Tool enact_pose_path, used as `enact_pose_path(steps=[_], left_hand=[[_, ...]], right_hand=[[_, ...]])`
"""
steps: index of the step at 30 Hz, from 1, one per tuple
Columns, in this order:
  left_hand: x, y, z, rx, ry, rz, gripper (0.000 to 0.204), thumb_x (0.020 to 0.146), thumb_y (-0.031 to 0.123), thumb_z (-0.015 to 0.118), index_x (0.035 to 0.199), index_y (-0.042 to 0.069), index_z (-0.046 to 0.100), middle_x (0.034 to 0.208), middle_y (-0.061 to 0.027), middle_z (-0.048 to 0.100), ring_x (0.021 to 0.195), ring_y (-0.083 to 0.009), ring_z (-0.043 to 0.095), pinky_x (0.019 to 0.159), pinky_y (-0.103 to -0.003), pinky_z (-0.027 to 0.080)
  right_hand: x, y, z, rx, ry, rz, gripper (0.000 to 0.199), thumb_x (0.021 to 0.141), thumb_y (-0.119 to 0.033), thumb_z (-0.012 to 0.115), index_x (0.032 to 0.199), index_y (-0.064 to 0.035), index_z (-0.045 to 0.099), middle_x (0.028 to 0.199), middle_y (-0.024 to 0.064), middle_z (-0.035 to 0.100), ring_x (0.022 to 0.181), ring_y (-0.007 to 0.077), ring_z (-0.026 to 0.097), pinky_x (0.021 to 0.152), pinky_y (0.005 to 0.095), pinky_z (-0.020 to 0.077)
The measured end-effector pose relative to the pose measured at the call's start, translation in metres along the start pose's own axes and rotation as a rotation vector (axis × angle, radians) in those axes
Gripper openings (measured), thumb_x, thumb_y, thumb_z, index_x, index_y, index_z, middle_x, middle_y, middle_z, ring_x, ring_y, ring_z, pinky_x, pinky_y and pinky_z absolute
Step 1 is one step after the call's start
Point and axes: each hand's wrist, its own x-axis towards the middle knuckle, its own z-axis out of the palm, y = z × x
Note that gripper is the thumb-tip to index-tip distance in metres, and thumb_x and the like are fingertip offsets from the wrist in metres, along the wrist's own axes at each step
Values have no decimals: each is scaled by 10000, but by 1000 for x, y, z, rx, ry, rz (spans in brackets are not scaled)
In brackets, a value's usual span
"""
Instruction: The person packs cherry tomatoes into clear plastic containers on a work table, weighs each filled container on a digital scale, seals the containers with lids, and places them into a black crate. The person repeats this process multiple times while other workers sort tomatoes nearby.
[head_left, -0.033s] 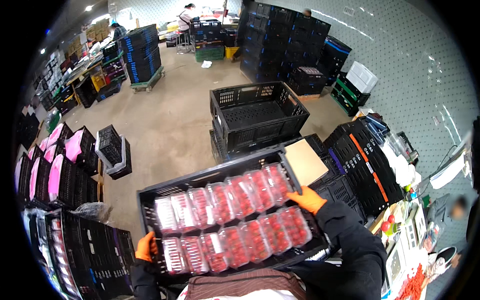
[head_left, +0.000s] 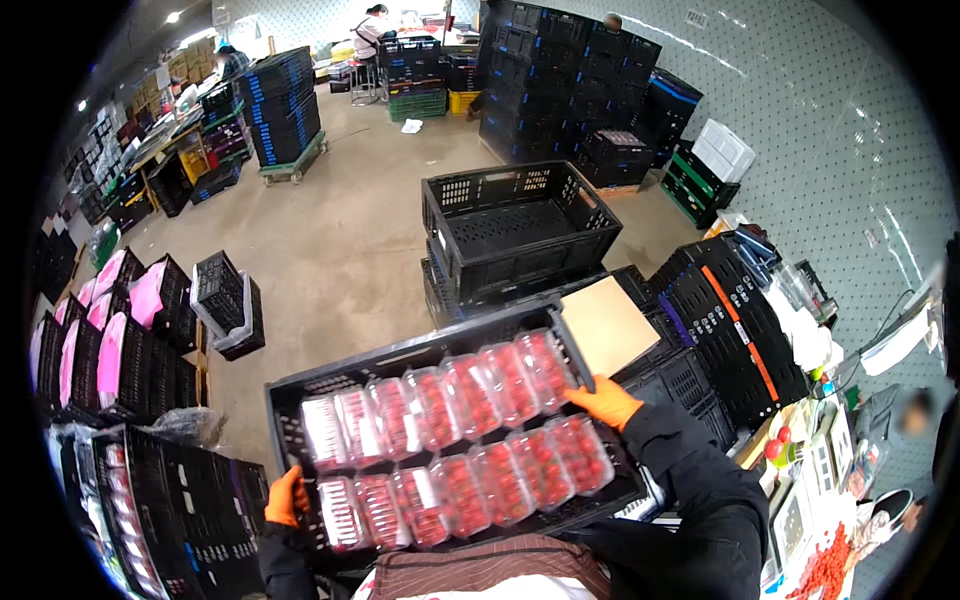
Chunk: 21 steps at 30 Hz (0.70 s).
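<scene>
A long black plastic crate (head_left: 420, 352) is held in front of me, slightly tilted, its right end farther away than its left. Inside lie two rows of clear plastic punnets (head_left: 468, 492) filled with red fruit, several in each row. At the crate's left end, my left hand (head_left: 287, 497), in an orange glove, grips the rim. Likewise orange-gloved, my right hand (head_left: 606, 402) is closed around the rim at the right end, its thumb on the near side. Some fingers of both hands are hidden by the crate wall.
Beyond my crate stands a stacked black crate (head_left: 520, 225) with nothing inside. A cardboard sheet (head_left: 606, 325) lies right of it, beside folded black crates (head_left: 725, 335). Crates with pink liners (head_left: 118, 350) stand left. Lower right, a person works at a table with loose red fruit (head_left: 828, 568).
The loaded crate has shifted slightly left, with both my hands still on its ends.
</scene>
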Motion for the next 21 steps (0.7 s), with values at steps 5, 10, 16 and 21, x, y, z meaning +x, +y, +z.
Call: enact_pose_path(steps=[5, 10, 16, 21], left_hand=[[-21, 70, -99, 37, 165, 37, 367, 860, 458, 510, 692, 139, 441, 466, 42, 253, 360, -107, 230, 377, -285, 208], [0, 105, -154, -48, 320, 72, 356, 859, 472, 511, 710, 154, 455, 483, 36, 269, 368, -107, 230, 380, -287, 207], [71, 200, -207, -88, 412, 192, 359, 843, 485, 533, 686, 172, 452, 475, 47, 237, 367, -117, 219, 375, -291, 188], [104, 348, -134, -111, 449, 173, 381, 856, 359, 521, 577, 191, 325, 475, 45, 253, 390, -89, 225, 358, -249, 164]], right_hand=[[56, -83, 113, 220, -146, 93, 566, 748, -364, 690, 1036, 86, 502, 908, 146, 587, 844, 211, 554, 756, 319, 443], [178, -129, 205, 287, -178, -56, 533, 767, -377, 661, 1030, 66, 524, 915, 172, 602, 833, 225, 573, 732, 338, 449], [321, -237, 282, 241, -210, -188, 566, 768, -479, 626, 971, 41, 537, 877, 199, 615, 818, 296, 597, 728, 376, 451], [463, -340, 308, 162, -276, -263, 624, 761, -525, 595, 996, 49, 520, 915, 238, 611, 879, 349, 599, 777, 408, 447]])
